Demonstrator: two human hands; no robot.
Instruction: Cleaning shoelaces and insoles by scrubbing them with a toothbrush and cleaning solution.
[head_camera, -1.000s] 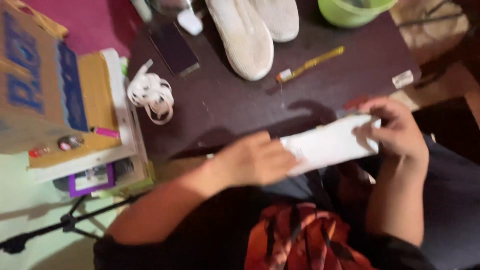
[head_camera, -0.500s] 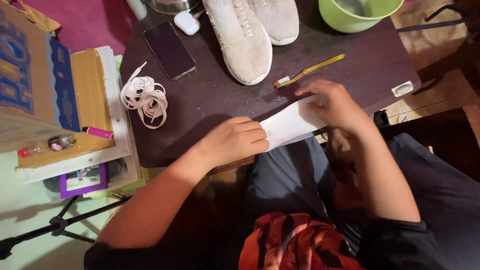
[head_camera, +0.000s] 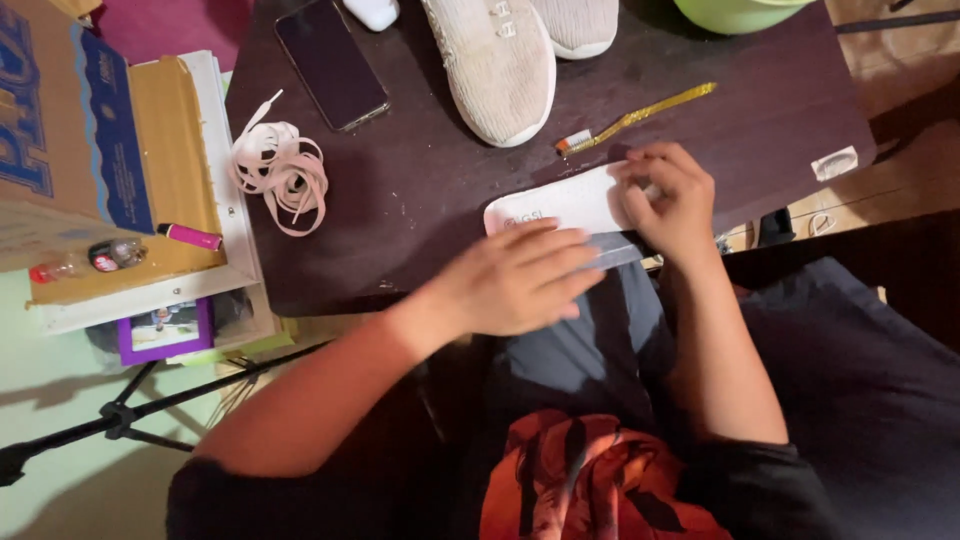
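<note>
Down at the near edge of the dark brown wooden desk, both hands are on a white foam shoe insole that lies flat right along that edge. Left hand is spread flat, fingers out, resting over the insole's near side, and there's some thin clear strip poking out under the fingertips, can't tell what it is. Right hand is curled over the insole's right end, fingertips pinching or pressing it down. Looks to me like the insole is being handled on its own, out of the shoe, so my guess is it's mid clean-up or mid refit. Whatever comes next needs one hand pinning it so it doesn't slide off the edge.

Further out: a gold-handled toothbrush just beyond the insole, a loose bundle of pale pink shoelaces to the left, then a pair of off-white knit sneakers and a black smartphone at the far side. Off the desk's left edge sits a cardboard box with a pink marker lying on a yellow board, and a black tripod leg on the floor.
</note>
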